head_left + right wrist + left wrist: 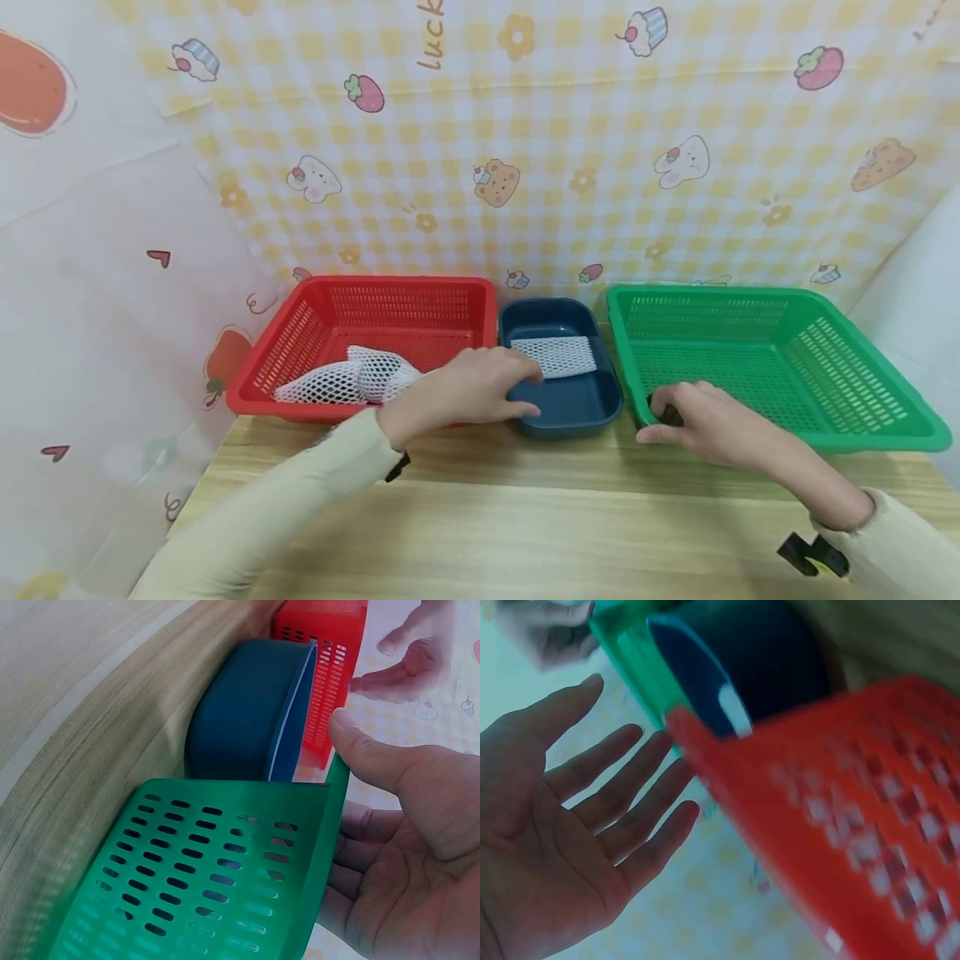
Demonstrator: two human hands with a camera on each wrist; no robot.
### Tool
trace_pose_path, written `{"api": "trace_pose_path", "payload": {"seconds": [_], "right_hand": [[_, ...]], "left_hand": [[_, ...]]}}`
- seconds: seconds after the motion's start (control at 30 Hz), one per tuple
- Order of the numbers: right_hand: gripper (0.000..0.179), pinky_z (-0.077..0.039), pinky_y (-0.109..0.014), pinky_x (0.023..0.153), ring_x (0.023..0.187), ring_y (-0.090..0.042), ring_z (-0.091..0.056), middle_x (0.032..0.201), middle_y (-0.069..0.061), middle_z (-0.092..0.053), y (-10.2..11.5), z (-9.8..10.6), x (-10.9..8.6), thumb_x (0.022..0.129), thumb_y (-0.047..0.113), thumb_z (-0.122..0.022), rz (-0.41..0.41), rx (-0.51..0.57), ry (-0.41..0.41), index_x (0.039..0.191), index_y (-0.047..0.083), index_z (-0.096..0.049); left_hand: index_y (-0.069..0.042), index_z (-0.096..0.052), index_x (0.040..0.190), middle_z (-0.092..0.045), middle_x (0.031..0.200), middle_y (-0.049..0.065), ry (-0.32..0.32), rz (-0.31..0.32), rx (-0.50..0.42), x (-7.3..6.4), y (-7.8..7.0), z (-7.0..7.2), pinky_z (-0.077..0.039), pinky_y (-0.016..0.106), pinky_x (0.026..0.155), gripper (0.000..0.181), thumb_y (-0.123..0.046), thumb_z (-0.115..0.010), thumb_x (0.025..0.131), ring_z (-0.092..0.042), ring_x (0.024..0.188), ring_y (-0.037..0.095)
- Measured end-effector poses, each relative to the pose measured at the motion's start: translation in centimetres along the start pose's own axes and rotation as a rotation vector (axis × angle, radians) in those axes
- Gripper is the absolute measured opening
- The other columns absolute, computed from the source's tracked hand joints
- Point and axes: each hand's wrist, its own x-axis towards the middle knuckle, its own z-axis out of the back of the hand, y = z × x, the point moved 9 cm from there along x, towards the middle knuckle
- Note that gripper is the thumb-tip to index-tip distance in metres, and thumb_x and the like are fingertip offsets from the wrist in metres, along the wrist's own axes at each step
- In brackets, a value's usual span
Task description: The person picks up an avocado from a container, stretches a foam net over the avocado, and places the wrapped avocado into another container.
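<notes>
My left hand [483, 383] reaches over the near right corner of the red basket [483, 312] toward the dark blue tray [558, 421]. Its fingers are spread and hold nothing, as the left wrist view shows. A flat white foam net sleeve [557, 357] lies in the tray. My right hand [708, 421] grips the near left corner of the green basket [810, 442]. Its thumb lies outside the rim and its fingers [360, 859] curl inside, partly hidden behind the slotted wall. White foam nets [322, 385] lie in the red basket, one bulging around something round.
All three containers stand side by side along the back of the wooden table [525, 533], the tray between the baskets. Behind them hangs a yellow checked cloth [450, 125] with cartoon prints. A pale cloth [112, 275] borders the left side.
</notes>
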Motion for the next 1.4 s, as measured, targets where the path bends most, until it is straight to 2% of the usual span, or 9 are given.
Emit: {"api": "trace_pose_path", "payload": {"seconds": [0.1,0.27,0.53,0.77,0.93,1.07,1.4], "right_hand": [[0.038,-0.022,-0.024,0.051,0.050,-0.004,-0.022,0.059,0.010,-0.024,0.1,0.1,0.0,0.092,0.036,-0.075,0.006,-0.005,-0.001,0.071,0.016,-0.050],[0.038,-0.022,-0.024,0.051,0.050,-0.003,-0.022,0.059,0.010,-0.024,0.1,0.3,0.1,0.092,0.036,-0.076,0.013,-0.026,-0.009,0.071,0.017,-0.050],[0.035,-0.023,-0.025,0.050,0.050,-0.004,-0.024,0.059,0.009,-0.028,0.0,0.1,0.2,0.092,0.038,-0.076,0.002,-0.038,-0.006,0.074,0.017,-0.054],[0.032,-0.026,-0.025,0.050,0.049,-0.004,-0.027,0.058,0.009,-0.031,0.0,0.0,0.0,0.091,0.040,-0.076,-0.003,-0.030,0.001,0.078,0.017,-0.057],[0.036,-0.024,-0.025,0.051,0.050,-0.004,-0.023,0.058,0.009,-0.026,-0.2,0.2,0.0,0.090,0.040,-0.076,-0.011,-0.014,0.018,0.074,0.016,-0.054],[0.038,-0.022,-0.026,0.051,0.051,-0.005,-0.021,0.059,0.009,-0.024,-0.2,0.3,0.0,0.090,0.041,-0.076,0.000,-0.014,0.016,0.075,0.016,-0.052],[0.036,-0.025,-0.025,0.051,0.051,-0.004,-0.026,0.060,0.008,-0.029,-0.3,0.1,0.1,0.091,0.042,-0.075,0.003,0.001,0.022,0.079,0.016,-0.054]], "left_hand": [[-0.017,-0.068,0.132,-0.067,0.125,0.000,0.060,0.003,0.018,1.0,-1.2,-1.3,-0.055,0.029,0.076,0.049,-0.041,-0.078,0.090,-0.061,0.108,0.015],[-0.017,-0.069,0.130,-0.068,0.115,-0.001,0.134,0.022,0.052,2.2,-2.2,-2.9,-0.054,0.027,0.073,0.045,-0.036,-0.079,0.089,-0.060,0.099,0.013],[-0.017,-0.073,0.121,-0.069,0.098,-0.003,0.136,0.055,-0.008,2.4,-2.2,-4.9,-0.053,0.022,0.068,0.033,-0.020,-0.081,0.089,-0.060,0.080,0.010],[-0.017,-0.073,0.118,-0.068,0.093,-0.003,0.119,0.067,-0.009,2.4,-2.1,-5.3,-0.051,0.022,0.065,0.029,-0.017,-0.079,0.090,-0.059,0.076,0.012],[-0.016,-0.073,0.119,-0.067,0.090,-0.004,0.111,0.051,0.003,2.7,-2.4,-5.4,-0.051,0.021,0.065,0.030,-0.017,-0.080,0.089,-0.058,0.074,0.011],[-0.016,-0.073,0.118,-0.068,0.092,-0.003,0.103,0.046,0.005,2.8,-2.4,-5.3,-0.051,0.021,0.067,0.030,-0.017,-0.080,0.089,-0.059,0.075,0.011],[-0.016,-0.074,0.118,-0.069,0.095,-0.002,0.096,0.036,0.012,2.5,-2.4,-5.4,-0.052,0.021,0.068,0.026,-0.016,-0.078,0.092,-0.060,0.074,0.012]]}}
